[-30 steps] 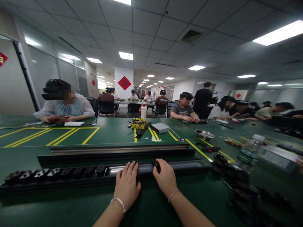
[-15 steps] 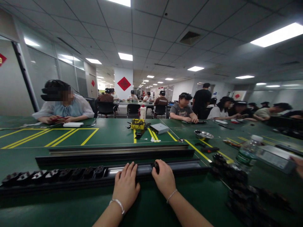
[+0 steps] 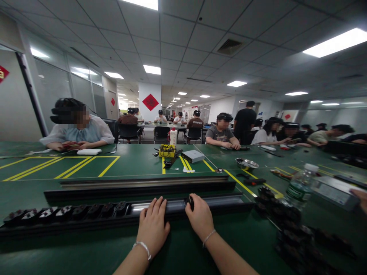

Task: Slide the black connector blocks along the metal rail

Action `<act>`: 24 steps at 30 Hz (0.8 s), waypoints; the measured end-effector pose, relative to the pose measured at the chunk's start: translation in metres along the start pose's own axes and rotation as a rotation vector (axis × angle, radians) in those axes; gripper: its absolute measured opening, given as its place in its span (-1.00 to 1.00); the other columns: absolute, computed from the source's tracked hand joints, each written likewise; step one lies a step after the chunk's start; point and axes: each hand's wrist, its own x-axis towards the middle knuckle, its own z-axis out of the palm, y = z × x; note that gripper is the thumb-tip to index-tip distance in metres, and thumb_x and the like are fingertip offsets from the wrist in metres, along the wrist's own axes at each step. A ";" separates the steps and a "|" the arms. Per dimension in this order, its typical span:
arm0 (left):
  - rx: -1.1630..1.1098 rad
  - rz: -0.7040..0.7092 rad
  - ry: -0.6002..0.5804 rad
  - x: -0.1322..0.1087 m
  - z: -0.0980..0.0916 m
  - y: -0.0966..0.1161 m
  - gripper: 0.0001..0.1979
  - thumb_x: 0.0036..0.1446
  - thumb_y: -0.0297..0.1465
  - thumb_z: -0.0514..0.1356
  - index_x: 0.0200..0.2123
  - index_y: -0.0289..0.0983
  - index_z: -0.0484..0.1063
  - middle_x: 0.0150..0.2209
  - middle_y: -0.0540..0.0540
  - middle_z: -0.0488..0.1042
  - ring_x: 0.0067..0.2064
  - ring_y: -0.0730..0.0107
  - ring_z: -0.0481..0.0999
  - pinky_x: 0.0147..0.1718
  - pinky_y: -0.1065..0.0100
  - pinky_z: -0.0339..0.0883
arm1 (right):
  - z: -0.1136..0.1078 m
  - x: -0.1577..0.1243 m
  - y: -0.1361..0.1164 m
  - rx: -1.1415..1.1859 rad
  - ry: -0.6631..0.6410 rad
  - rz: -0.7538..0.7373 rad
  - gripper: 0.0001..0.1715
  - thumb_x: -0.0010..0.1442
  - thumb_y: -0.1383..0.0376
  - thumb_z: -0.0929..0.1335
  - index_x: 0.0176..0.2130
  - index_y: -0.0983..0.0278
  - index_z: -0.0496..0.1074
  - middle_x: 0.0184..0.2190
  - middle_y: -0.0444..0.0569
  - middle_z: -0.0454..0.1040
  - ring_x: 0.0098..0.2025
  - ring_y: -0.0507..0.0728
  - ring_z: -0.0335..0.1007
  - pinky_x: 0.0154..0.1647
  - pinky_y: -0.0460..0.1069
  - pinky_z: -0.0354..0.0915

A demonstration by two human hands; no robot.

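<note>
A long black rail lies across the green table in front of me. Several black socket modules sit in its left part. My left hand rests flat on the rail's near edge with fingers stretched out. My right hand is closed round a small black module at the rail's channel. A second long black rail lies just behind the first.
A heap of loose black modules and a water bottle stand at my right. A metal dish, a grey box and a yellow tool sit mid-table. Other people sit around the tables beyond.
Hardly anything differs; both hands stay on the rail and the view shifts very slightly.
</note>
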 end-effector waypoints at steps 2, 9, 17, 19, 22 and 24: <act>0.003 -0.002 0.000 0.000 0.001 0.000 -0.40 -0.01 -0.37 -0.02 0.17 -0.16 0.10 0.24 -0.03 0.10 0.25 0.24 0.00 0.13 0.10 -0.10 | 0.000 0.000 0.000 0.000 -0.003 0.003 -0.59 0.09 0.33 0.19 -0.08 0.37 0.38 -0.12 0.08 0.45 -0.04 0.14 0.33 0.04 -0.01 0.18; 0.011 0.007 0.011 0.000 0.004 -0.002 -0.40 0.00 -0.36 -0.02 0.18 -0.15 0.09 0.24 -0.02 0.11 0.25 0.23 -0.01 0.13 0.11 -0.09 | 0.000 0.001 0.001 -0.005 -0.004 0.013 -0.57 0.09 0.33 0.19 -0.07 0.39 0.38 -0.10 0.09 0.45 -0.02 0.15 0.32 0.04 -0.01 0.18; 0.004 0.005 0.031 0.001 0.007 -0.003 -0.39 -0.01 -0.37 -0.02 0.17 -0.13 0.09 0.24 0.00 0.11 0.25 0.26 0.00 0.12 0.12 -0.09 | -0.001 -0.001 -0.002 -0.029 -0.017 0.028 -0.55 0.10 0.33 0.18 -0.04 0.42 0.37 -0.07 0.11 0.43 0.02 0.15 0.30 0.09 -0.01 0.15; -0.004 0.005 0.038 0.001 0.008 -0.004 -0.39 -0.02 -0.37 -0.02 0.17 -0.12 0.10 0.24 0.02 0.12 0.25 0.26 0.00 0.12 0.11 -0.09 | -0.002 -0.001 -0.002 -0.032 -0.020 0.025 -0.55 0.10 0.33 0.18 -0.04 0.42 0.38 -0.07 0.11 0.44 0.02 0.15 0.30 0.09 0.00 0.16; -0.013 0.007 0.045 0.001 0.008 -0.004 -0.40 -0.03 -0.38 -0.03 0.16 -0.12 0.12 0.23 0.02 0.12 0.24 0.26 0.01 0.12 0.10 -0.09 | -0.002 0.000 -0.003 -0.041 -0.021 0.028 -0.57 0.11 0.34 0.18 -0.05 0.41 0.39 -0.08 0.10 0.45 0.01 0.15 0.31 0.08 -0.01 0.16; -0.014 0.007 0.045 0.001 0.007 -0.004 -0.40 -0.03 -0.38 -0.03 0.16 -0.13 0.12 0.23 0.02 0.13 0.24 0.27 0.02 0.12 0.10 -0.09 | -0.003 0.000 -0.003 -0.043 -0.018 0.031 -0.56 0.11 0.34 0.18 -0.05 0.41 0.38 -0.08 0.10 0.45 0.01 0.15 0.31 0.08 0.00 0.16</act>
